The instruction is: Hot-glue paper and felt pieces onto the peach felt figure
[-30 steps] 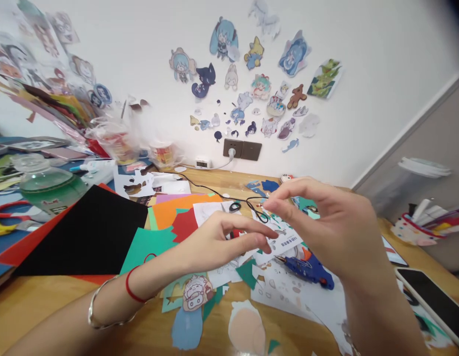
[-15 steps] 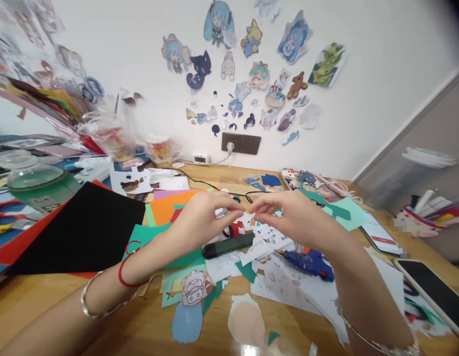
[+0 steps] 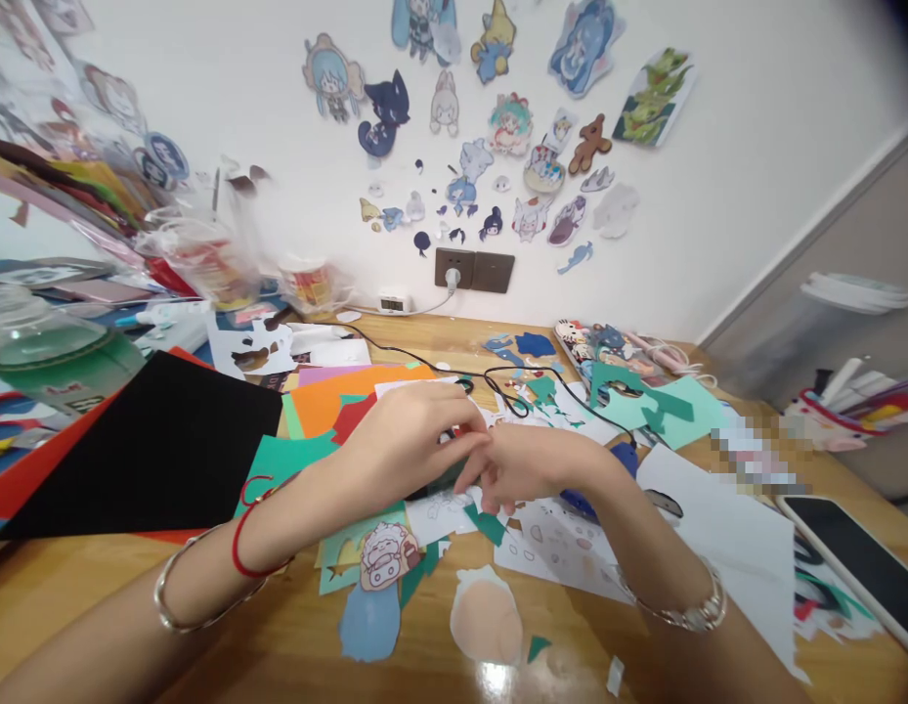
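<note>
My left hand and my right hand meet low over a heap of paper scraps in the middle of the wooden desk. The fingers of both hands are curled and pressed together where they touch. What they grip is hidden or too small to name. A dark pen-like object peeks out just under the left fingers. A blue glue gun lies beneath my right wrist, mostly covered. Its black cord runs back toward the wall socket.
A black sheet on coloured paper lies at the left, with a green bottle behind it. Cut-out figures and a peach cutout lie near the front edge. A phone rests at the right. Teal paper lies beyond my right hand.
Both hands came together from apart, then dropped from above the papers to just over the table. The right hand turned palm-down, and the view tilted slightly downward.
</note>
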Action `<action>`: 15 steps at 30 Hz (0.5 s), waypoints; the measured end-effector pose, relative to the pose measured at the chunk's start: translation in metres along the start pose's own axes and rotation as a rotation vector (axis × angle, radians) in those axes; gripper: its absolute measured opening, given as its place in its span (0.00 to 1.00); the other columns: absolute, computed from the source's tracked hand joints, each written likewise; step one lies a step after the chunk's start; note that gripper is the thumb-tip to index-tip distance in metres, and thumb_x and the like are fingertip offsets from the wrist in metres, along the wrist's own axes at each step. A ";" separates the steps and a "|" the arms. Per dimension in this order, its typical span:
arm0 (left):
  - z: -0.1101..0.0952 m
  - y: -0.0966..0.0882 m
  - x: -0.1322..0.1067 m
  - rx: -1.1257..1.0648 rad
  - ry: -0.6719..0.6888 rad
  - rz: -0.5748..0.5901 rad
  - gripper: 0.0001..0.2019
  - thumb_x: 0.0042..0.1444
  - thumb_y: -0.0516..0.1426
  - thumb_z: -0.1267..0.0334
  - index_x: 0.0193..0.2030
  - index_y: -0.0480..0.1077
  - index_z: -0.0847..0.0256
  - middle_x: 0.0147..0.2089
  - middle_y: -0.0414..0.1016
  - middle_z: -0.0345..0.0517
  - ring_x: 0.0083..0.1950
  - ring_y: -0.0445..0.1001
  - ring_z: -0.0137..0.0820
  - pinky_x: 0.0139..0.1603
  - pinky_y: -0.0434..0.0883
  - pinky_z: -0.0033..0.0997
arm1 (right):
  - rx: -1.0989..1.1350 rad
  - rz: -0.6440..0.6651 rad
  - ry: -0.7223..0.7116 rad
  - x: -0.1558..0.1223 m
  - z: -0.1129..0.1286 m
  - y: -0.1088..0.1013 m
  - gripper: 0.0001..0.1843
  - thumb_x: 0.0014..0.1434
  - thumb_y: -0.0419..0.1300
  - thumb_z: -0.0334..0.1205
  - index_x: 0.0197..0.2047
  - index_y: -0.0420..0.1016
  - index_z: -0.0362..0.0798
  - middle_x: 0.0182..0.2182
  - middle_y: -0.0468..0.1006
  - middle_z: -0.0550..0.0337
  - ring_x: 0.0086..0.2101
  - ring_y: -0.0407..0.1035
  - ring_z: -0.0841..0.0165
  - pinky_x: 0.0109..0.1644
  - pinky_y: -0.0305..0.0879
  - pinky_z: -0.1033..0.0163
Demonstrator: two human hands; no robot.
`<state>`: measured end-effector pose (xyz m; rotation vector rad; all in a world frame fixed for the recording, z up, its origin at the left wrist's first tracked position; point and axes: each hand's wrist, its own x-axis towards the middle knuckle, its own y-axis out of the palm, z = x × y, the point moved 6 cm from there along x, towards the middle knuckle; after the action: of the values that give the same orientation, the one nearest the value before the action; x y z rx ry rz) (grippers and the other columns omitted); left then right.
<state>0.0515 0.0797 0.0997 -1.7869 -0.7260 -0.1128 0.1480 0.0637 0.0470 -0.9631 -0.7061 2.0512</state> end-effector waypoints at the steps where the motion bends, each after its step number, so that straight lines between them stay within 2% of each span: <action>1: -0.003 0.000 0.000 0.011 0.033 -0.038 0.11 0.60 0.52 0.61 0.33 0.72 0.63 0.32 0.74 0.47 0.36 0.70 0.33 0.36 0.64 0.30 | 0.016 0.045 -0.007 0.001 -0.001 0.002 0.15 0.43 0.60 0.28 0.34 0.80 0.53 0.14 0.73 0.69 0.19 0.70 0.73 0.20 0.61 0.72; 3: -0.008 -0.003 -0.001 0.044 0.073 -0.135 0.11 0.61 0.51 0.61 0.33 0.71 0.63 0.33 0.74 0.48 0.37 0.70 0.34 0.38 0.64 0.32 | 0.022 0.067 0.001 0.001 -0.006 0.001 0.11 0.45 0.58 0.29 0.29 0.80 0.51 0.16 0.75 0.67 0.21 0.71 0.73 0.22 0.63 0.72; 6: -0.008 -0.006 -0.003 0.082 0.064 -0.233 0.10 0.61 0.51 0.61 0.35 0.71 0.63 0.33 0.74 0.48 0.36 0.70 0.34 0.38 0.64 0.32 | -0.032 -0.004 0.059 -0.003 -0.017 -0.010 0.10 0.46 0.56 0.28 0.25 0.79 0.48 0.16 0.75 0.64 0.21 0.71 0.72 0.23 0.62 0.71; 10: -0.001 0.004 0.000 0.076 0.021 -0.155 0.10 0.61 0.52 0.62 0.34 0.71 0.63 0.32 0.74 0.47 0.35 0.70 0.33 0.36 0.64 0.31 | -0.157 -0.055 0.165 -0.005 -0.027 -0.017 0.08 0.48 0.58 0.29 0.25 0.78 0.47 0.17 0.75 0.63 0.21 0.70 0.71 0.24 0.62 0.68; 13: 0.003 0.011 0.002 0.055 -0.024 -0.117 0.08 0.60 0.53 0.63 0.33 0.70 0.63 0.31 0.74 0.44 0.34 0.69 0.32 0.36 0.64 0.30 | -0.263 0.016 0.261 0.001 -0.029 -0.012 0.04 0.52 0.61 0.34 0.30 0.76 0.44 0.21 0.76 0.63 0.24 0.71 0.72 0.29 0.66 0.65; 15: 0.005 0.011 0.002 0.048 -0.065 -0.130 0.08 0.59 0.53 0.64 0.32 0.70 0.62 0.31 0.73 0.43 0.34 0.69 0.31 0.36 0.64 0.30 | -0.335 0.089 0.322 0.005 -0.029 -0.006 0.08 0.56 0.60 0.40 0.34 0.73 0.42 0.28 0.76 0.62 0.29 0.71 0.72 0.35 0.69 0.62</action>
<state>0.0569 0.0830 0.0898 -1.7039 -0.8842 -0.1235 0.1718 0.0761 0.0331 -1.5001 -0.8579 1.8214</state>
